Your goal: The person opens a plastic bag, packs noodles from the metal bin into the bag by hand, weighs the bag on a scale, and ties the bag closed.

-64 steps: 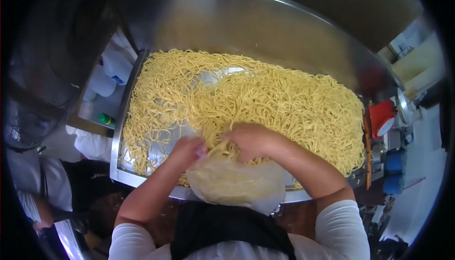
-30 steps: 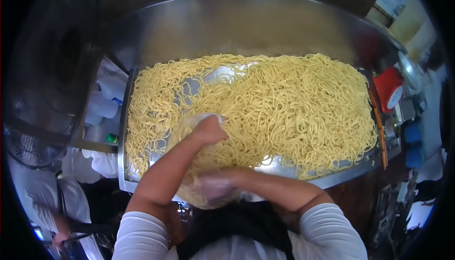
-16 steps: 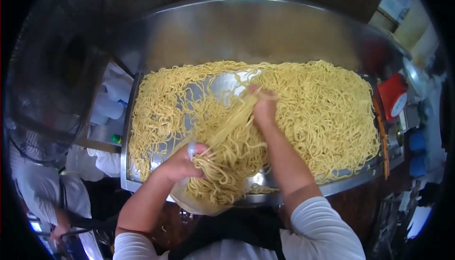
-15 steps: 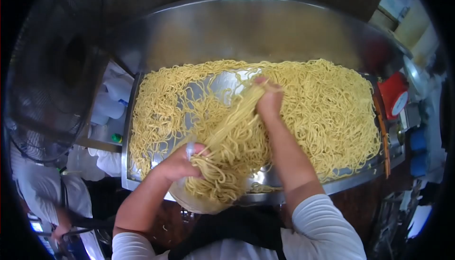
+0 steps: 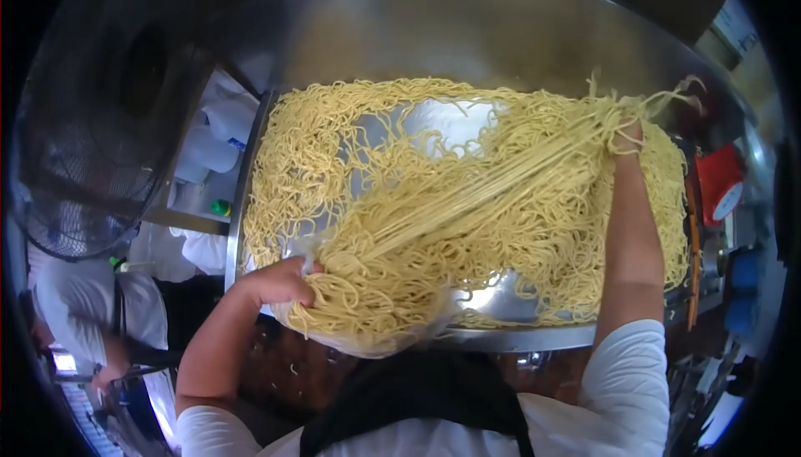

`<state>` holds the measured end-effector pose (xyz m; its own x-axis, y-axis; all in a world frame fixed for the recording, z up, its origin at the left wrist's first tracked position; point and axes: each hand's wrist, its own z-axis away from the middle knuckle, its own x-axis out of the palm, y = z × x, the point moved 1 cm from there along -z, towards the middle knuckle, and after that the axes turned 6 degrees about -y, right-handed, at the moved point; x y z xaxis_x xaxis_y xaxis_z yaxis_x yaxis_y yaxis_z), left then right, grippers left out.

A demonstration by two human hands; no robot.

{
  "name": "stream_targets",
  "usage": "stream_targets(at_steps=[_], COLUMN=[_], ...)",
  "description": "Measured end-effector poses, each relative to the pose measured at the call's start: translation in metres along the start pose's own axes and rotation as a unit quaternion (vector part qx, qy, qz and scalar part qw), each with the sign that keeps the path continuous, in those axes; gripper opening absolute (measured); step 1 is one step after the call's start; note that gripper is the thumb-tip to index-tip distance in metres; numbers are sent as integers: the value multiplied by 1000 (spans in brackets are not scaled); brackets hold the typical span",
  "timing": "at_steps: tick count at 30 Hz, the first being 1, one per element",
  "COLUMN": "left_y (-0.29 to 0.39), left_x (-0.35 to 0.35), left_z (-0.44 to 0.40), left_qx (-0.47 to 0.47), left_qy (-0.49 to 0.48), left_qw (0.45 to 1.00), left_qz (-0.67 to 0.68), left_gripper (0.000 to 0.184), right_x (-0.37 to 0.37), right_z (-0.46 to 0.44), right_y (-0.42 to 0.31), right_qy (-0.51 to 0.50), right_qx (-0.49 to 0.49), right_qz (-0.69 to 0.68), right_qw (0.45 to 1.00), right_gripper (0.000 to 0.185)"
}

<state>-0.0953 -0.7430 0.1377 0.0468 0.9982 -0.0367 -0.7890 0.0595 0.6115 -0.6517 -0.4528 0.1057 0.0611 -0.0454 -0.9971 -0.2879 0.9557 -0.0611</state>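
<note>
Yellow noodles lie heaped across a metal tray. My left hand is closed on the rim of a clear plastic bag at the tray's near edge, its thumb beside the noodles in the bag's mouth. Far to the right, my right hand is closed round a bunch of noodles. From it, long strands run taut down toward the bag, and loose ends flick up beyond my fingers. Strands partly cover the fingers of my right hand.
A caged fan stands at the left, with white jugs behind it. Another person is at the lower left. Long wooden sticks and a red scale are by the tray's right side.
My right hand has swung right and away from my left, drawing the noodles into long stretched strands. My left hand stays at the bag. The view has shifted slightly.
</note>
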Motion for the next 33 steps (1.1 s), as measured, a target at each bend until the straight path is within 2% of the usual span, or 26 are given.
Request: stream_targets(at_steps=[2,3,5,7,8,9,10,11,12,13,14,16,17,19,20,22,23,24,26,28,29,32,33], left_y=[-1,2,1,-2,-1,1,4,6,8,10,12,18,28,47,57,103,125,139,163,172,163,124,111], left_x=[5,9,12,12,12,12,13,14,17,20,21,24,28,43,52,64,69,74,86,81,76,48,41], left_z=[0,0,-2,-4,-4,-3,-1,2,7,11,14,19,25,7,-2,-1,7,18,43,73,77,29,2], left_qx=[-13,-4,4,4,2,2,1,22,41,60,136,285,243,231,218,336,394,430,495,546,561,427,355], left_qy=[-28,-16,-19,-17,-16,-13,-10,20,51,81,119,190,159,163,158,147,138,141,140,153,118,170,140], left_qw=[998,997,996,996,995,994,993,988,980,970,948,877,925,959,951,911,884,871,843,820,816,878,893], left_qz=[-48,-77,-87,-87,-98,-110,-122,-154,-188,-222,-263,-338,-244,21,153,189,209,192,158,82,75,-137,-240], left_gripper=[44,42,42,43,43,43,42,43,43,44,46,51,48,42,40,36,35,36,40,45,53,67,74], right_x=[-15,-26,-45,-54,-55,-60,-67,-43,-22,18,47,93,92,91,86,61,45,26,-10,-24,-18,31,50], right_z=[14,24,40,55,76,110,143,163,186,209,235,268,271,276,284,295,297,300,320,349,365,404,412], right_y=[-8,-15,-32,-54,-66,-91,-118,-126,-155,-177,-200,-240,-239,-237,-230,-214,-220,-231,-269,-308,-325,-356,-356], right_qy=[-186,-272,-379,-388,-366,-342,-366,-357,-351,-218,-181,-313,-329,-360,-354,-328,-295,-264,-234,-224,-225,-248,-256], right_qx=[-67,-109,-165,-224,-255,-285,-328,-443,-534,-649,-672,-594,-558,-484,-471,-440,-470,-496,-551,-593,-606,-615,-610], right_qz=[138,171,187,194,206,218,196,81,71,20,-51,-113,-118,-130,-203,-341,-410,-474,-504,-488,-469,-397,-378], right_qw=[970,941,891,873,871,868,848,819,766,728,716,732,753,787,782,763,724,679,622,600,602,634,647], right_gripper=[48,53,63,86,92,97,108,110,113,112,98,76,70,59,54,45,44,43,43,43,43,42,42])
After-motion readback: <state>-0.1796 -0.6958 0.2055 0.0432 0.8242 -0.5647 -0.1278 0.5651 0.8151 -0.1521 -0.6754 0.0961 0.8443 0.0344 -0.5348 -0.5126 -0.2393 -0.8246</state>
